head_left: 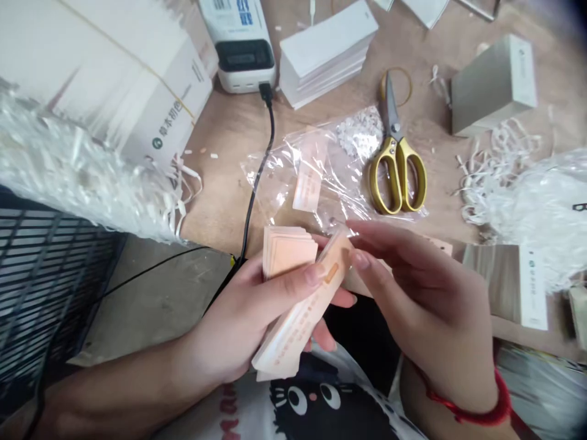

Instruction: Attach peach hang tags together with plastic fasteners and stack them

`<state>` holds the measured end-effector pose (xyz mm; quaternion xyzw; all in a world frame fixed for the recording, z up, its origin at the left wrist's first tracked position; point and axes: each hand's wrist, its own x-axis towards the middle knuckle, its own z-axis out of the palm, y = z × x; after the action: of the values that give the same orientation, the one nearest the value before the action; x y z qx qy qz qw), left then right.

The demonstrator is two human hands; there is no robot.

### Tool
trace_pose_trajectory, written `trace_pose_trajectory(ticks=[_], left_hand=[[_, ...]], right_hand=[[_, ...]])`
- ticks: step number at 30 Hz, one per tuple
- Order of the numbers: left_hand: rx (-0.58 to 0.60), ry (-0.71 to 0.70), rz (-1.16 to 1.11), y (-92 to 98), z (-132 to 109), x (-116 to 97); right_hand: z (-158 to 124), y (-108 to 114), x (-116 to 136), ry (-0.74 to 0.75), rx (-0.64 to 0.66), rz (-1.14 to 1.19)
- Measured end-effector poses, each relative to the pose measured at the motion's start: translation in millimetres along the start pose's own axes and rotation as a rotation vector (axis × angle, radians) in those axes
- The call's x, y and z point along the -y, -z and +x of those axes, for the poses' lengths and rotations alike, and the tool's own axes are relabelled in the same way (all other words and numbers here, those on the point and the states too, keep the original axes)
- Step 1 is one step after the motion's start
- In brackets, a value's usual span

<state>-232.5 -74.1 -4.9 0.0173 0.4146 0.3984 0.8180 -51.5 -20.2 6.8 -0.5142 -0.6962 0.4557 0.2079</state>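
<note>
Peach paper cards (288, 250) gripped in both hands above the bench

The left hand (238, 324) is closing around a small stack of these cards and a long printed peach strip (298, 311), its thumb pressing across the strip while the fingers are curling behind. The right hand (426, 299) is pinching the strip's upper end, with its fingertips (362, 260) bearing on it. Both hands are holding just past the edge of a wooden workbench (220, 201). Beyond them, a clear plastic bag (279, 171) is lying with a peach card (308, 183) inside and small white pieces (360, 131) gathered at one corner, touching gold-handled scissors (398, 174). A black cable (259, 177) is running from a white desktop device (243, 55), beside a stack of white cards (323, 52). White shredded paper (499, 165) is scattering at the right. A red cord (468, 406) is circling the right wrist.
</note>
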Motion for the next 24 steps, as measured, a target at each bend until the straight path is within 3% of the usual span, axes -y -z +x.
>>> trace_pose_trajectory(ticks=[2,9,17,24], left_hand=[[-0.022,0.018,0.023,-0.2,0.5,-4.3],[0.024,0.053,0.098,5.6,5.3,-16.6],[0.03,0.065,0.152,9.3,14.1,-17.6],[-0.022,0.062,0.33,6.1,19.4,-26.5]], right_hand=[[8.0,2.4,-1.0,-0.009,-0.044,-0.05],[19.9,3.2,1.5,-0.059,0.05,0.127],[21.9,12.7,-4.6,0.013,0.096,-0.174],[23.3,13.5,-8.7,0.037,0.147,-0.225]])
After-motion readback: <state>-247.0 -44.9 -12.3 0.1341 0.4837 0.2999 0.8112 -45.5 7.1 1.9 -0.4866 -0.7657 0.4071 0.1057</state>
